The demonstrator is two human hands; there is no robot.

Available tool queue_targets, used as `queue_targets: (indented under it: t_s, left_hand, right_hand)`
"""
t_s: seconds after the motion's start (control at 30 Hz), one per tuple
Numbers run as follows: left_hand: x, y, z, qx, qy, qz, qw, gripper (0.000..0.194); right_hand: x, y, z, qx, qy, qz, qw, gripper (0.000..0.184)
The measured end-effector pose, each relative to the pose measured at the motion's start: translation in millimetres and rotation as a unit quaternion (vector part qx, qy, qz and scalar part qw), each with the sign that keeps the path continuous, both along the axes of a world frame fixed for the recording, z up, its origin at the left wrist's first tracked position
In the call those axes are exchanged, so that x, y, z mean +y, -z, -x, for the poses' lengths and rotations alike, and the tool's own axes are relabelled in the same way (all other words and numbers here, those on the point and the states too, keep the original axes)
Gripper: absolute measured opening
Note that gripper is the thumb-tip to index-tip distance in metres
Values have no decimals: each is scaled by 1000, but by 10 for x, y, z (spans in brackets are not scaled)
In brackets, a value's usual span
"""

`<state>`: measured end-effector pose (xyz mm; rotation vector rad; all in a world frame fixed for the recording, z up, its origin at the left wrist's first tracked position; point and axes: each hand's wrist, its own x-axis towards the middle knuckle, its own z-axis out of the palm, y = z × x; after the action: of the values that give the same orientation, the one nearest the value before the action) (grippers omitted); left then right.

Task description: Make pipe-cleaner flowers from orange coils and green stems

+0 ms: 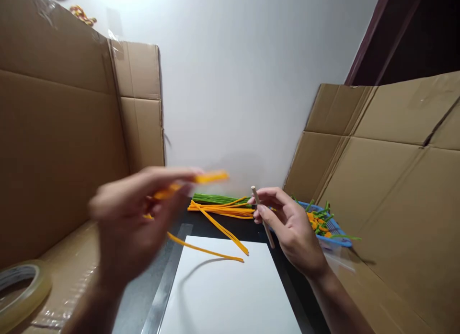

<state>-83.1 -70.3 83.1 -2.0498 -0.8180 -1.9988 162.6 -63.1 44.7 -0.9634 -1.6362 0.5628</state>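
Flattened cardboard panels (61, 132) propped up on both sides of a dark counter (251, 231), with a roll of clear packing tape (21, 288) low and outside the left grip (132, 219). Below and between the grips, a white card sheet (230, 295), a steel ruler (165, 286) laid along its side nearer the left grip. Beyond the right grip (291, 224), a blue plastic basket (341, 233) filled with short green and orange pieces. Ahead of both grips, a bundle of green pipe cleaners (219, 199) and a loose spread of orange pipe cleaners (223, 210). Left grip blurred by motion, thumb and fingers pinched closed on an orange pipe cleaner (212, 177), its end poking past the fingertips. Right grip closed only at the fingertips and thumb around a thin wooden dowel (268, 233), held tilted near its middle, a light hold with both ends left free of the fingers.
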Motion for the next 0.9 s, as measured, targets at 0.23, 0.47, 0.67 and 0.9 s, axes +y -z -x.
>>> queue_targets:
  t_s: [0.23, 0.47, 0.67, 0.9]
  left_hand:
    - [119, 175, -475, 43, 77, 78, 993, 7]
    - [77, 229, -539, 44, 75, 78, 993, 9]
    - [131, 200, -481, 85, 104, 83, 988, 9]
    - [130, 25, -177, 332, 145, 90, 928, 16]
  right_hand:
    - [-108, -119, 361, 124, -68, 1, 990, 26]
    - [-93, -90, 340, 208, -85, 12, 974, 29]
    - [-81, -150, 237, 244, -161, 78, 953, 31]
    - [-67, -189, 111, -82, -276, 154, 945, 27]
